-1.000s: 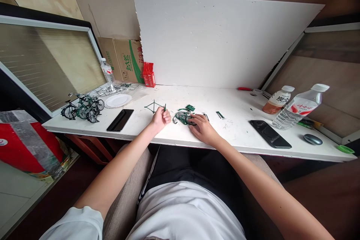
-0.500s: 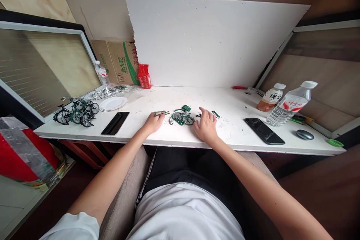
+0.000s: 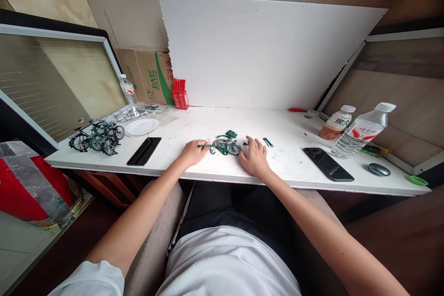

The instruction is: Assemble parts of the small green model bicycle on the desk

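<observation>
- The left hand [image 3: 194, 153] pinches a thin green bar [image 3: 204, 145], held just left of the loose bike parts.
- The right hand [image 3: 255, 157] has its fingers loosely spread over the white surface [image 3: 291, 127]; whether it touches the small dark piece [image 3: 246, 143] by its fingertips, I cannot tell.
- Between the hands lie green bike parts [image 3: 226, 146] with wheels, a small green basket [image 3: 231, 134] just behind.
- Right of the right hand lies a narrow green strip [image 3: 268, 142].
- Farther left: a black phone [image 3: 144, 151], then clustered toy bikes [image 3: 98, 138] near white plates [image 3: 142, 126].
- Farther right: another phone [image 3: 329, 164], two bottles [image 3: 364, 131] and a mouse [image 3: 379, 169].
</observation>
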`<state>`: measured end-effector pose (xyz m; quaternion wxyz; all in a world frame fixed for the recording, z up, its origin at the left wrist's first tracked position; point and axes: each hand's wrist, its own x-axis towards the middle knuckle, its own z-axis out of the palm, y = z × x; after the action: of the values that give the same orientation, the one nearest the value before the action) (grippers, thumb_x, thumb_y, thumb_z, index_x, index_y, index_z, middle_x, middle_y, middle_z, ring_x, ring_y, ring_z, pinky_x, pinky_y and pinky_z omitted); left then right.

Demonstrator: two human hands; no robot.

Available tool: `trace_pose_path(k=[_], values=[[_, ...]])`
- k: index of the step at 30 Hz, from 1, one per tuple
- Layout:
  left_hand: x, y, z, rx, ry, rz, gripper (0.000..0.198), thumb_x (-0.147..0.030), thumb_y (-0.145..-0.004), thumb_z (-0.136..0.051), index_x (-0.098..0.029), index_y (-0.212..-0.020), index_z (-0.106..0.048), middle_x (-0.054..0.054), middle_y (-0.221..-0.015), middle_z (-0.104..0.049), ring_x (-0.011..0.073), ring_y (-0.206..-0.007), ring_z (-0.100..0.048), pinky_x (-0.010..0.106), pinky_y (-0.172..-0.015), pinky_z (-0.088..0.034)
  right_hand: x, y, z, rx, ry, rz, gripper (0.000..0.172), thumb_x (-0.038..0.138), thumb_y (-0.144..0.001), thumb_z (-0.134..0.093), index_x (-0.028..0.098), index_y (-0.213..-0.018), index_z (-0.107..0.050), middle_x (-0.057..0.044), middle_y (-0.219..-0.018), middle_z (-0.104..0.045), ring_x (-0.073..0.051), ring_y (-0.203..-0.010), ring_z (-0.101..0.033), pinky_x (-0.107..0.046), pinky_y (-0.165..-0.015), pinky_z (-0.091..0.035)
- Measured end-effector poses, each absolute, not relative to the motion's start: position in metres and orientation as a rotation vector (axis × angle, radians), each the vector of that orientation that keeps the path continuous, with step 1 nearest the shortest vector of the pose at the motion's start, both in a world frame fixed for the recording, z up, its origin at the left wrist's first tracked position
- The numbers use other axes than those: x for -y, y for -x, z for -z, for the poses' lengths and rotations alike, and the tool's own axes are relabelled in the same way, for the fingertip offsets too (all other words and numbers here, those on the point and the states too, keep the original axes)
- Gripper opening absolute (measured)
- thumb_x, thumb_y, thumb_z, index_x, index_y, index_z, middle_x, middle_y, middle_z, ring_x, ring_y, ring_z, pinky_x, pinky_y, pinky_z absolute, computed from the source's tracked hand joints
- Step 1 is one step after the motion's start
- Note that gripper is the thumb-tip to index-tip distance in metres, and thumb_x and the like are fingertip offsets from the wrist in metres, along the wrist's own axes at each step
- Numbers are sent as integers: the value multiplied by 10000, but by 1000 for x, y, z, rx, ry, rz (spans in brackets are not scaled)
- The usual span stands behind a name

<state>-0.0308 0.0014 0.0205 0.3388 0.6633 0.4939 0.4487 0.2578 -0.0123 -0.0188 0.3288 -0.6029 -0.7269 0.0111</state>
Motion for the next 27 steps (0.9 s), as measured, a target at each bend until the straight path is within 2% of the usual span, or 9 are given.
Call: trace_pose_path(k=[3,9,13,15,17,21,27], values=[[-2,30,-20,-1277,-1641,-1178,100,-334,-816,-796,-275,-756,-742,90,-954,-800,302,-998,-703,277,-738,-499,13,-256,18,1934,1565,-43,610,435,-1046,-446,201,-1606,-383,-216,-1445,-672,-510,-1564,-361,-855,-1196,-281],[-4,30,-16,-1296,-1793,-1118,114,-321,-846,-788,-276,-751,-746,90,-984,-801,306,-1043,-712,283,-776,-518,19,-254,9,2064,1546,-16,526,429,-1071,-459,181,-1532,-510,-181,-1410,-705,-483,-1590,-346,-733,-1247,-343],[-7,31,-13,-1323,-1890,-1079,120,-313,-876,-764,-276,-762,-752,87,-997,-799,296,-1040,-710,278,-796,-513,23,-254,3,2145,1427,-17,570,505,-1065,-519,183,-1535,-546,-175,-1661,-518,-480,-1619,-307,-692,-1251,-389],[-8,31,-12,-1326,-1923,-1071,116,-309,-886,-757,-277,-774,-757,84,-995,-800,291,-1028,-712,275,-793,-510,25,-254,0,2207,1337,-23,578,525,-1064,-542,198,-1540,-560,-160,-1710,-463,-457,-1640,-285,-673,-1272,-380],[-9,32,-11,-1332,-1964,-1078,116,-305,-893,-755,-275,-782,-767,83,-977,-803,286,-994,-718,274,-784,-507,26,-254,-3,2254,1267,-51,531,507,-1070,-546,208,-1505,-604,-145,-1673,-518,-436,-1643,-291,-657,-1280,-379],[-8,31,-12,-1415,-2113,-1029,138,-302,-944,-707,-272,-869,-818,93,-1029,-829,294,-958,-734,304,-822,-510,26,-254,-5,2254,1205,-112,403,405,-1070,-542,194,-1385,-682,-137,-1543,-649,-430,-1573,-399,-649,-1236,-431],[-4,31,-16,-1526,-2243,-849,259,-320,-1019,-598,-267,-1078,-845,73,-1181,-837,287,-1068,-758,328,-921,-548,26,-253,-7,2224,1167,-144,361,318,-1087,-481,207,-1376,-665,-146,-1408,-732,-407,-1484,-492,-620,-1157,-492]])
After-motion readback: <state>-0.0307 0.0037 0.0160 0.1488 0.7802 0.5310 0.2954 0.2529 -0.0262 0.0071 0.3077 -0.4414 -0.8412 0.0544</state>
